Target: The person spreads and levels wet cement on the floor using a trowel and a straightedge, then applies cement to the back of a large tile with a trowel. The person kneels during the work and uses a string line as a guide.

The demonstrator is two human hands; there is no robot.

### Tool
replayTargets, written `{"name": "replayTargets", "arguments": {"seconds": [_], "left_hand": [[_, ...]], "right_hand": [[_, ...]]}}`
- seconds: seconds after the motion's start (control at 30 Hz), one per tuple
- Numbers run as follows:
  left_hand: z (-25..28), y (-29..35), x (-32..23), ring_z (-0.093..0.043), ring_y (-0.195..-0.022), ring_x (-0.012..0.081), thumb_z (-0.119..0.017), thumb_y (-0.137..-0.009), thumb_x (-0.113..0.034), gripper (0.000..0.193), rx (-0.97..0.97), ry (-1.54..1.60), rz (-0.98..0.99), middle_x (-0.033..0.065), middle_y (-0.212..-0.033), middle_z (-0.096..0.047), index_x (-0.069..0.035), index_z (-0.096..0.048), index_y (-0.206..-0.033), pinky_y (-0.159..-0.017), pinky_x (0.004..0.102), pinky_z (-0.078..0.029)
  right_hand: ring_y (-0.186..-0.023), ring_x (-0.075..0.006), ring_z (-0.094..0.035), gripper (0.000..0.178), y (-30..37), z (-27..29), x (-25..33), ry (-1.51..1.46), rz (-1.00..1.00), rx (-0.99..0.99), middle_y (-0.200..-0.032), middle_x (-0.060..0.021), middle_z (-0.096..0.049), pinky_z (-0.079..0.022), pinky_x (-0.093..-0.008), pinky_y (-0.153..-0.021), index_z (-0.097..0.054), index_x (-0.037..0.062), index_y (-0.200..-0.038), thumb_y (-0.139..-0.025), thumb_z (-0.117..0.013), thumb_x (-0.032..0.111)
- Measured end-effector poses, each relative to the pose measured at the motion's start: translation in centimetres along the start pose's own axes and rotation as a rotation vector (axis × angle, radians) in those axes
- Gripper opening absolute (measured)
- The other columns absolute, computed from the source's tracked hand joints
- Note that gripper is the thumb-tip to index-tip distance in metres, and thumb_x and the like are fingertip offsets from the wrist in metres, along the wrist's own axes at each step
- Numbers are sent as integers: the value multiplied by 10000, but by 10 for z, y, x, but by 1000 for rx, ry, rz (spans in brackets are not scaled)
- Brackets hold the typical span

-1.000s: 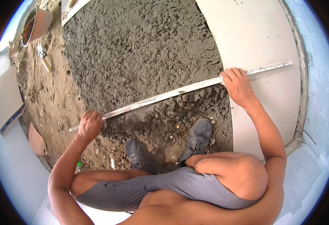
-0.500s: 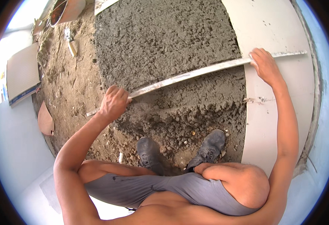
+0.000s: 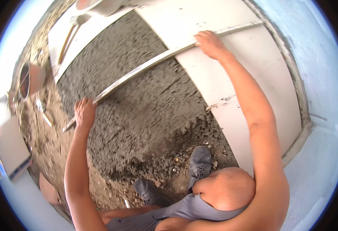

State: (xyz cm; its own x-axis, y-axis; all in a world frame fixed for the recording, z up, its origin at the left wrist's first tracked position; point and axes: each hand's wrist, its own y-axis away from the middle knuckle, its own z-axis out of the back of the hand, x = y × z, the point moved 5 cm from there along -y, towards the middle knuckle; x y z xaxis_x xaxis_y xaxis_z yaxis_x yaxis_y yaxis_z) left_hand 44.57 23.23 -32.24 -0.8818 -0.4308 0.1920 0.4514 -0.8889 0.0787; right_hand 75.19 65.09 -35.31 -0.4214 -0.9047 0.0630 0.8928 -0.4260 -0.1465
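Observation:
I squat over a bed of grey mortar. A long metal straightedge lies across it, slanting from lower left to upper right. My left hand grips its left end at the mortar's edge. My right hand presses on the bar near its right end, where it rests on a laid white tile. Both arms are stretched far forward. The mortar nearer to me looks smoothed, with a rough clump close to my shoes.
My grey shoes stand at the near edge of the mortar. More white tile borders the far left side. A bucket lies on the sandy ground at left, with a small tool near it. A pale wall runs along the right.
Both hands have pushed the straightedge away from me across the mortar, from near my shoes to far out. My arms have straightened and the view has tilted.

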Motion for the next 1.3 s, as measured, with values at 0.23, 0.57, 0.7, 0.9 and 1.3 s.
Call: {"name": "replayTargets", "arguments": {"seconds": [0.23, 0.57, 0.7, 0.9, 1.3], "left_hand": [[9, -2, -4, -583, -1084, 309, -636, -903, -202, 317, 160, 88, 46, 135, -1105, -632, -40, -623, -1175, -1006, 423, -392], [9, 7, 10, -600, -1038, 317, -653, -879, -159, 290, 95, 91, 42, 136, -1080, -637, -31, -640, -1139, -947, 428, -424], [19, -24, -12, -605, -1029, 311, -656, -879, -219, 290, 39, 24, 68, 127, -1079, -643, -65, -651, -1125, -922, 431, -440], [-2, -37, 7, -616, -1027, 325, -636, -901, -233, 333, 144, 57, 99, 134, -1094, -654, -52, -641, -1181, -937, 433, -441], [10, 3, -9, -618, -1046, 298, -613, -913, -197, 256, 289, 70, -33, 134, -1088, -660, -50, -663, -1117, -1050, 422, -392]], "right_hand": [[-1157, -258, -551, 232, 5, -1, -2, -5, -32, 69, -1140, -80, -622, -398, -431, -1049, -624, 89, -1110, -921, -611, 221], [-1151, -244, -556, 168, -17, 3, -2, -10, -39, 52, -1106, -77, -630, -395, -434, -1071, -628, 85, -1036, -939, -588, 216], [-1157, -247, -560, 177, -42, -1, -28, 64, -165, 57, -1129, -74, -630, -390, -424, -1077, -639, 91, -1075, -944, -581, 195], [-1206, -240, -546, 280, -56, -12, -26, 59, -189, 63, -1215, -69, -620, -382, -426, -1086, -625, 107, -1210, -948, -580, 194], [-1153, -282, -567, 274, -5, -2, -24, 91, -63, 97, -1178, -91, -632, -441, -448, -997, -616, 64, -1185, -938, -585, 179]]}}
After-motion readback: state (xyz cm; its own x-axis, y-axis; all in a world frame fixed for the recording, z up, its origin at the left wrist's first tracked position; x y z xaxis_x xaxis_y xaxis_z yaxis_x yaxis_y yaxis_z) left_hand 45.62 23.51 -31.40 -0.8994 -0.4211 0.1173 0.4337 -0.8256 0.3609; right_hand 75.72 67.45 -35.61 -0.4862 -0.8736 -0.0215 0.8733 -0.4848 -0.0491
